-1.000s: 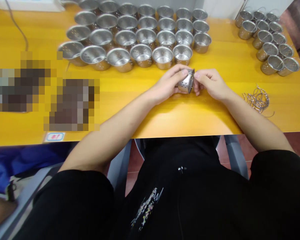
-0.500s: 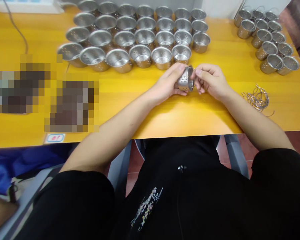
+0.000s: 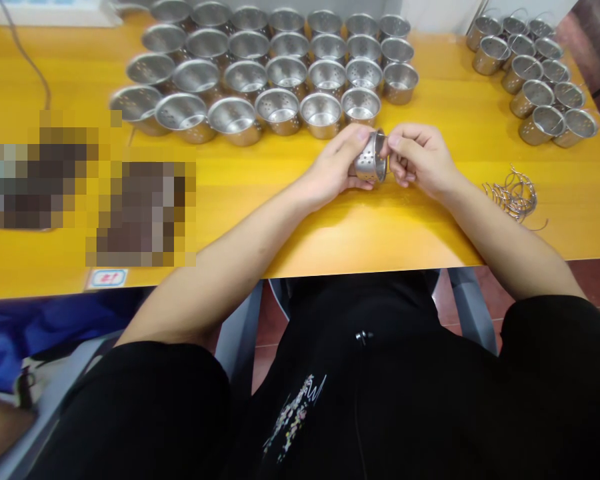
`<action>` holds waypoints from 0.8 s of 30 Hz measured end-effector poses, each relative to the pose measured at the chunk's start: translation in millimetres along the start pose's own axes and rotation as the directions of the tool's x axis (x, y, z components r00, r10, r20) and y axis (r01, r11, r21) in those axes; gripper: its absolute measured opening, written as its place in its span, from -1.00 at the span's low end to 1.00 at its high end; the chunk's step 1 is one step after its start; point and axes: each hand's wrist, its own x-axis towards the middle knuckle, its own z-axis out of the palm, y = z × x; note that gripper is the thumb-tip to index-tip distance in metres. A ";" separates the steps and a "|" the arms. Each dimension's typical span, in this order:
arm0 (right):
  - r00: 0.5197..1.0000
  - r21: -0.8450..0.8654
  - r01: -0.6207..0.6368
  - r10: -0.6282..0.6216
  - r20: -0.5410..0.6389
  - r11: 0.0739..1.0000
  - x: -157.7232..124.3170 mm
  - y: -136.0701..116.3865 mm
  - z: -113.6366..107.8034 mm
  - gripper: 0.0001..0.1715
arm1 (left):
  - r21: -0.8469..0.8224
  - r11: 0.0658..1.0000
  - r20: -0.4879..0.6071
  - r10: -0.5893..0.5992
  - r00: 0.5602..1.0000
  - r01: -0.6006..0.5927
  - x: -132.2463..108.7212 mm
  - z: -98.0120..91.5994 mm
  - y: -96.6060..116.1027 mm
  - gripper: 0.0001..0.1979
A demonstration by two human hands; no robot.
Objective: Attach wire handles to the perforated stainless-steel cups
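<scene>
Compared with a second ago, the cup (image 3: 367,163) is turned, showing more of its mouth. Left hand (image 3: 339,160) clasps it sideways over the table (image 3: 330,233); right hand (image 3: 423,157) pinches a wire (image 3: 385,137) at the rim. Brace the cup; flex the wire gently.

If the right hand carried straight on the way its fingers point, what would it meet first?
Most likely the perforated metal cup held in the left hand; the right hand sits at its open rim, though exact contact is unclear.
</scene>
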 end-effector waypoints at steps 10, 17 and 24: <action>0.998 -0.026 -0.028 0.026 -0.053 0.999 -0.4 -6.4 3.3 -0.24 | 0.015 1.000 -0.008 0.012 1.000 -0.012 -1.2 -1.1 -2.3 -0.36; 0.996 -0.016 -0.059 0.057 -0.066 0.998 -0.9 -7.0 1.4 -0.19 | 0.031 0.999 0.019 -0.011 1.000 0.010 1.8 -9.6 -8.0 -0.24; 0.996 0.067 -0.085 0.082 0.040 0.994 -0.7 0.0 -1.9 -0.14 | 0.162 0.969 0.123 0.169 0.978 -0.188 7.4 -15.6 -9.2 0.26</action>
